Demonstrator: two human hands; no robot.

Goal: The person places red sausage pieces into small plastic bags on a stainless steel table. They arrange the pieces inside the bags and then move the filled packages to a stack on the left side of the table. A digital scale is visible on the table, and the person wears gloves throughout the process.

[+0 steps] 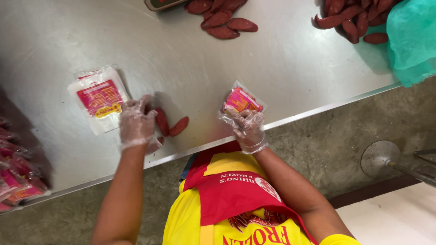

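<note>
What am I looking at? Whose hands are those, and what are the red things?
The picture comes from a small camera worn on a person's head, looking down, so you see that person's own two arms and their yellow shirt and red apron at the bottom. Both hands wear thin clear gloves. They work at a shiny metal table.

The red things are little sausages. The left hand rests on a few loose sausages near the table's edge; whether it grips one is hard to tell. The right hand holds a small clear bag with a pink label in its fingers.

More empty bags lie by the left hand. Two sausage piles sit at the far side, beside a green net cloth. Filled packs wait at the left edge.
</note>
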